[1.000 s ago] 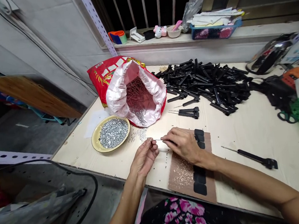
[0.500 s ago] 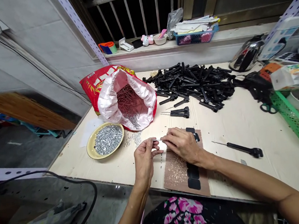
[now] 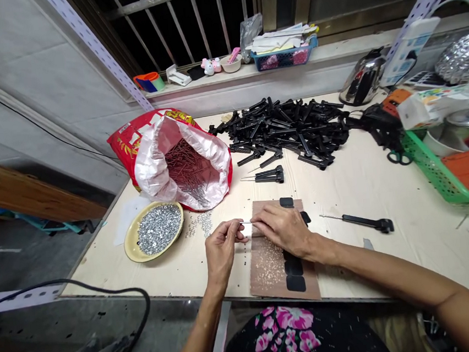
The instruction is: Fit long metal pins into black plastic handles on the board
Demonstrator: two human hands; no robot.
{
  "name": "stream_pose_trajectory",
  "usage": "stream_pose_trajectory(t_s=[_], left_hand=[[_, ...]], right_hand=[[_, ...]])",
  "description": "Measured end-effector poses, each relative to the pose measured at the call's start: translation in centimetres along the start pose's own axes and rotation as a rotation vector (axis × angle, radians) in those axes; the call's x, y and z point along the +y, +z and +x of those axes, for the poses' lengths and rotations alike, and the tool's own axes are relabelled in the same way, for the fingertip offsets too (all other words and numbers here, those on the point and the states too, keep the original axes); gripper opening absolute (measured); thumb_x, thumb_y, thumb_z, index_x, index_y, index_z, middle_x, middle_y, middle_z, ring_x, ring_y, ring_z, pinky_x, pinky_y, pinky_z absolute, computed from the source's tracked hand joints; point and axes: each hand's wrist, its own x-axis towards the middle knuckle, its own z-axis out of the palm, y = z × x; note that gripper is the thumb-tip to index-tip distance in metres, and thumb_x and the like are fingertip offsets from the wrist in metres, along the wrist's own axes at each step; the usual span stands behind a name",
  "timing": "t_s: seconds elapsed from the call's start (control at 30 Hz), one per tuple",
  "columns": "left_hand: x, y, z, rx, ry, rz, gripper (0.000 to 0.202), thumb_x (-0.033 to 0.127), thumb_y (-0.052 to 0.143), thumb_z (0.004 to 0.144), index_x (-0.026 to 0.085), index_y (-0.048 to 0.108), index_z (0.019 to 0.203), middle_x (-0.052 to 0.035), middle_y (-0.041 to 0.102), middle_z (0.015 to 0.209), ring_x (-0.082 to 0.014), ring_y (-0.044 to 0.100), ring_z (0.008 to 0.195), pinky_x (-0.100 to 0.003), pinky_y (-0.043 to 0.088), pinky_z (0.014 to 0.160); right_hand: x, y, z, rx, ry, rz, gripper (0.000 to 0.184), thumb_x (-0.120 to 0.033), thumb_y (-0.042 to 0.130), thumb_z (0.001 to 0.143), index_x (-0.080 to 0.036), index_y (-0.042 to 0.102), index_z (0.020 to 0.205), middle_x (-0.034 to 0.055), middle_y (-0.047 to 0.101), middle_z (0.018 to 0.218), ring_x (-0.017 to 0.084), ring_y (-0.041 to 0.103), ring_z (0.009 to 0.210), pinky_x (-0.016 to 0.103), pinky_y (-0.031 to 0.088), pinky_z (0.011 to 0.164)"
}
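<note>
My left hand [image 3: 221, 249] and my right hand [image 3: 281, 228] meet above the near edge of the pale table [image 3: 385, 194]. Both pinch a thin metal pin [image 3: 245, 222] that runs between their fingertips. Whether the left fingertips also hold a small washer I cannot tell. Under my right hand lies a brown board [image 3: 276, 260] with black pads on it. Loose small washers [image 3: 200, 224] are scattered just left of my hands. A yellow dish of silvery washers [image 3: 156, 236] sits further left.
A red bag with a pink liner [image 3: 178, 159] holds many pins. A heap of black plastic handles [image 3: 288, 129] covers the table's back. One finished black-handled pin [image 3: 363, 222] lies at right. Green basket [image 3: 437, 176], kettle [image 3: 362, 83] and clutter stand far right.
The camera has swung right and down, so everything has slid left in view. My hands keep the same pinch on the pin, with the left fingers shifting slightly.
</note>
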Motion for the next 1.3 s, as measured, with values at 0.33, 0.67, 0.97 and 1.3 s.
stream_pose_trajectory(t_s=[0.33, 0.67, 0.97, 1.3], left_hand=[[0.0, 2.5, 0.2, -0.061, -0.021, -0.018, 0.028, 0.040, 0.062, 0.078, 0.014, 0.070, 0.086, -0.0006, 0.063, 0.070, -0.0117, 0.059, 0.059, -0.025, 0.054, 0.059], [-2.5, 5.4, 0.7, -0.152, 0.335, 0.531, 0.040, 0.037, 0.042, 0.092, 0.018, 0.058, 0.122, -0.0108, 0.062, 0.112, -0.0238, 0.056, 0.109, -0.044, 0.045, 0.095], [-6.7, 6.4, 0.8, -0.263, 0.561, 0.847, 0.044, 0.027, 0.034, 0.094, 0.011, 0.043, 0.134, -0.0148, 0.036, 0.146, -0.0256, 0.021, 0.139, -0.050, 0.028, 0.111], [-6.5, 6.5, 0.8, -0.233, 0.605, 0.856, 0.043, 0.027, 0.036, 0.094, 0.011, 0.045, 0.133, -0.0150, 0.039, 0.144, -0.0244, 0.023, 0.139, -0.048, 0.030, 0.111]], right_hand=[[0.9, -1.2, -1.5, -0.021, 0.264, 0.256, 0.015, -0.025, 0.049, 0.092, -0.018, 0.060, 0.086, 0.0009, 0.063, 0.082, 0.012, 0.057, 0.073, 0.024, 0.042, 0.065], [8.6, -4.3, -5.0, -0.014, 0.264, -0.049, 0.020, -0.029, 0.047, 0.094, -0.020, 0.064, 0.098, 0.0047, 0.062, 0.092, 0.016, 0.056, 0.085, 0.027, 0.044, 0.069], [7.3, -3.0, -9.0, -0.235, -0.314, -0.156, 0.026, -0.012, 0.037, 0.095, -0.017, 0.059, 0.084, -0.0002, 0.055, 0.072, 0.011, 0.047, 0.069, 0.022, 0.037, 0.054], [7.1, -4.0, -8.0, -0.331, -0.414, -0.103, 0.027, -0.008, 0.033, 0.094, -0.015, 0.055, 0.080, -0.0003, 0.052, 0.074, 0.011, 0.043, 0.070, 0.020, 0.035, 0.051]])
